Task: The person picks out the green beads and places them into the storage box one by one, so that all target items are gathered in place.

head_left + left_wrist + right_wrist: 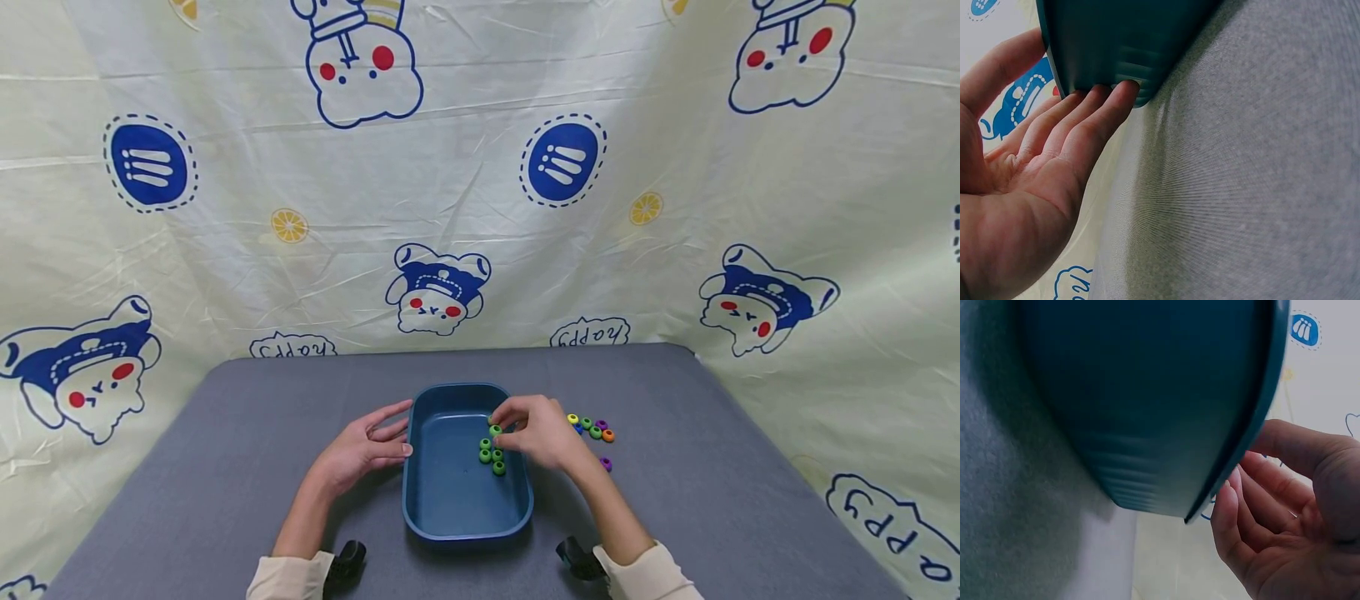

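Observation:
A deep blue rectangular tray (pixel 450 508) rests on the table with several green beads (pixel 498 468) in its right half. Against the tray's left wall, my left hand (pixel 362 450) rests its extended fingertips, the thumb side near the rim; the left wrist view shows the palm (pixel 1029 206) bare. My right hand (pixel 543 432) reaches over the right rim, thumb and fingers bent down close around a green bead (pixel 495 431); I cannot tell whether they pinch it. In the right wrist view the tray wall (pixel 1147 425) hides the fingertips of that hand (pixel 1291 506).
Right of the tray, beyond my right hand, lie several loose beads, among them an orange bead (pixel 608 436), a yellow bead (pixel 573 419) and a separate purple bead (pixel 606 464). A grey cloth covers the table (pixel 285 400); a printed curtain (pixel 487 167) hangs behind it.

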`<action>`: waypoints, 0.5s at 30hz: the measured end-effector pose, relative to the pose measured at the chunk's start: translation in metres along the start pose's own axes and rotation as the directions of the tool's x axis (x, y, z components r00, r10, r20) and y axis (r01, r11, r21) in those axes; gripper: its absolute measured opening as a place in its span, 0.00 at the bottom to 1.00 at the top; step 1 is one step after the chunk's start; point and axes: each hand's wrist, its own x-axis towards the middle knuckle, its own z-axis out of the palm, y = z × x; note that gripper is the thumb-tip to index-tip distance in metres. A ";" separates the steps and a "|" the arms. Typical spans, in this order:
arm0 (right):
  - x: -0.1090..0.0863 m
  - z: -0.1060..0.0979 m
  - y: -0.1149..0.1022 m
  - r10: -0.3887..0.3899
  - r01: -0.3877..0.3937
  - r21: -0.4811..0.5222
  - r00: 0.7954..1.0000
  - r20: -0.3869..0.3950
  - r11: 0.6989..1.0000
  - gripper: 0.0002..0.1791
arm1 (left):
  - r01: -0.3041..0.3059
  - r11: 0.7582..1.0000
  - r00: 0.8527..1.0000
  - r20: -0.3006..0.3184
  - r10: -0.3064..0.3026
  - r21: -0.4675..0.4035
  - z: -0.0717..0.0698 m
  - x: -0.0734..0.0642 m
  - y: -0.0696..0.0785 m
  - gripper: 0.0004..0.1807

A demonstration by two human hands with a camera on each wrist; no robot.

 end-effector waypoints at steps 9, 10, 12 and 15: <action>0.001 0.005 -0.002 -0.021 0.021 -0.005 0.998 0.060 1.000 0.07 | -0.003 1.000 1.000 0.001 0.003 -0.003 0.000 0.001 0.000 0.41; 0.001 0.006 -0.002 -0.021 0.022 -0.007 0.998 0.066 1.000 0.07 | -0.002 1.000 1.000 -0.001 0.002 -0.002 0.000 0.001 0.000 0.41; 0.001 0.007 -0.001 -0.025 0.026 -0.010 0.997 0.079 1.000 0.07 | -0.002 1.000 1.000 -0.003 0.002 0.000 0.000 0.000 0.000 0.41; 0.001 0.009 0.000 -0.035 0.036 -0.007 0.996 0.087 0.999 0.07 | -0.003 1.000 1.000 -0.005 0.003 0.004 0.000 0.000 -0.001 0.40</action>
